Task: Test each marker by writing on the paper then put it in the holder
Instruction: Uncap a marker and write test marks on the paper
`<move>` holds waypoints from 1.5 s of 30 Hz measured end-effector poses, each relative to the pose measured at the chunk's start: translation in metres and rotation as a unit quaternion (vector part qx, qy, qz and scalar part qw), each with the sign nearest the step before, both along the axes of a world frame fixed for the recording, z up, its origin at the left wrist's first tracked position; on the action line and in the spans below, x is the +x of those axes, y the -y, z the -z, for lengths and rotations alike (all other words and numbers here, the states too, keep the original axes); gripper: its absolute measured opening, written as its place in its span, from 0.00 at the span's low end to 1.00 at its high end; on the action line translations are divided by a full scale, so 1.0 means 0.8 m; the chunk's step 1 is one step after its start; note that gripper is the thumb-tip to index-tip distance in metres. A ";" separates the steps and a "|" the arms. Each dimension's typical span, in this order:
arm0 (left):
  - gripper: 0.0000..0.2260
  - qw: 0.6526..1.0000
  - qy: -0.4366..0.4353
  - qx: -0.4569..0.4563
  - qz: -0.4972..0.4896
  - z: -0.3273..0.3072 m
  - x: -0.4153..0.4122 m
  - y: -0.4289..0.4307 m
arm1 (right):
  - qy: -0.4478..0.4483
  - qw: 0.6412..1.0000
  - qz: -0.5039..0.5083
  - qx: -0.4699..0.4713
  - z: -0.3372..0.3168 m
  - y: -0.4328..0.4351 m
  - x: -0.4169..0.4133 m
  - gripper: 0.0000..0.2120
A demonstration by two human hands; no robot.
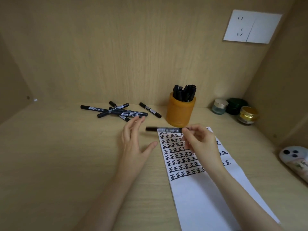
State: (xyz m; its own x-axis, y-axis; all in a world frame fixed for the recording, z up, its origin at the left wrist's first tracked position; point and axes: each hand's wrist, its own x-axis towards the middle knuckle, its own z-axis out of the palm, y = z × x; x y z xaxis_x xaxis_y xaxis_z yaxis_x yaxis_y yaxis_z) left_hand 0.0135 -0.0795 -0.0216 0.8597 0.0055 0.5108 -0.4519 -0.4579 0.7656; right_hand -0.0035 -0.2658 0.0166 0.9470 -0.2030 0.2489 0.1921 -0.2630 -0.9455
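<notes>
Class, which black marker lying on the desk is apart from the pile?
The black marker nearest the orange cylindrical holder; it touches no other, while the rest overlap in a heap.

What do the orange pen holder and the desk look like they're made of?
Holder: probably matte orange plastic or resin, smooth with a faint sheen; cannot rule out wood. Desk: pale laminate or veneer, showing fine printed-looking wood grain.
</notes>
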 end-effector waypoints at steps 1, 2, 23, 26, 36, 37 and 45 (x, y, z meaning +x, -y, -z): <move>0.33 1.000 0.008 0.013 0.009 -0.002 -0.002 0.004 | -0.011 1.000 -0.015 0.020 0.001 0.002 -0.008 0.02; 0.32 0.999 0.007 0.025 0.021 -0.005 -0.005 0.008 | -0.019 0.999 -0.030 0.040 0.003 0.004 -0.015 0.03; 0.10 0.974 -0.097 0.081 0.188 -0.006 -0.085 0.037 | -0.050 0.985 -0.132 0.100 0.008 0.001 -0.079 0.15; 0.11 0.967 -0.118 0.039 0.222 -0.005 -0.085 0.044 | -0.046 0.986 -0.133 0.092 0.008 0.007 -0.082 0.12; 0.13 0.957 -0.148 0.015 0.248 -0.011 -0.085 0.058 | -0.047 0.986 -0.094 0.129 0.016 0.027 -0.084 0.13; 0.12 0.959 -0.156 0.003 0.235 -0.015 -0.085 0.060 | -0.043 0.985 -0.079 0.149 0.014 0.031 -0.083 0.12; 0.09 0.966 -0.153 0.133 0.157 -0.010 -0.089 0.054 | -0.050 0.971 0.031 0.232 0.013 0.125 -0.066 0.09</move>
